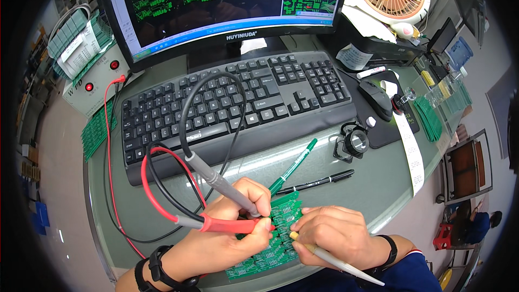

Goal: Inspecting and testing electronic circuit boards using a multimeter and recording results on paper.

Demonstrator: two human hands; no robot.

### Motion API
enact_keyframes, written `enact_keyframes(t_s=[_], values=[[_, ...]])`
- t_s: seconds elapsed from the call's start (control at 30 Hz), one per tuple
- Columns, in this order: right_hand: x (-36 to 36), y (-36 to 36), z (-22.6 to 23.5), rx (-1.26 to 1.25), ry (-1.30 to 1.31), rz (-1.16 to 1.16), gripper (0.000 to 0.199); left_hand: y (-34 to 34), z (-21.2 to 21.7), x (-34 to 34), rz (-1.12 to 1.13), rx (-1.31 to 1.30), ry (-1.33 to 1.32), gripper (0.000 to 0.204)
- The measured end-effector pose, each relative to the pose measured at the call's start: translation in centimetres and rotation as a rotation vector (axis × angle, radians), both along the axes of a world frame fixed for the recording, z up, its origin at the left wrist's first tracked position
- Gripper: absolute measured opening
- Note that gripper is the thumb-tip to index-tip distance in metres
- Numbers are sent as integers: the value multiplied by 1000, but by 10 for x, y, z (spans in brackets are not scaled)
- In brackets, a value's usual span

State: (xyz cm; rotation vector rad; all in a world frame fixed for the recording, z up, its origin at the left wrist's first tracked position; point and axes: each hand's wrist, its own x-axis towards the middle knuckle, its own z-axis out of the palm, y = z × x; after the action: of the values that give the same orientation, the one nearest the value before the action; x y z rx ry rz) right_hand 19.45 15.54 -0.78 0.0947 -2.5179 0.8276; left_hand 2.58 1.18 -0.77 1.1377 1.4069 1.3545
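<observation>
My left hand is closed around two test probes, a red probe and a grey probe. Their tips meet near the middle of a green circuit board panel, which lies on the desk under both hands. My right hand grips a slim white pen-like tool. Its yellow end points at the panel, while the tapered end sticks out toward the lower right. Fingers of my right hand rest at the panel's right edge. Exactly where the probe tips touch is too small to tell.
Beyond the panel lie a green marker and a black pen. A keyboard and monitor stand behind. Right are a magnifier loupe, mouse and paper strip. Probe leads loop left to a tester box.
</observation>
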Motion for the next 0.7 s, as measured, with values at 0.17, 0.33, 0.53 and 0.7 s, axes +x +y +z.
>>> enact_keyframes(t_s=[0.17,0.33,0.53,0.7], values=[[-2,28,11,-27,-49,-3,17,2,-5,-4,-4,8,-19,19],[-45,101,42,55,-186,-214,13,1,0,1,54,-17,-181,18],[-65,135,22,484,-190,-174,12,-1,-3,7,71,-20,-216,20],[-46,95,36,295,-499,40,30,-5,-2,1,25,-3,-246,16]])
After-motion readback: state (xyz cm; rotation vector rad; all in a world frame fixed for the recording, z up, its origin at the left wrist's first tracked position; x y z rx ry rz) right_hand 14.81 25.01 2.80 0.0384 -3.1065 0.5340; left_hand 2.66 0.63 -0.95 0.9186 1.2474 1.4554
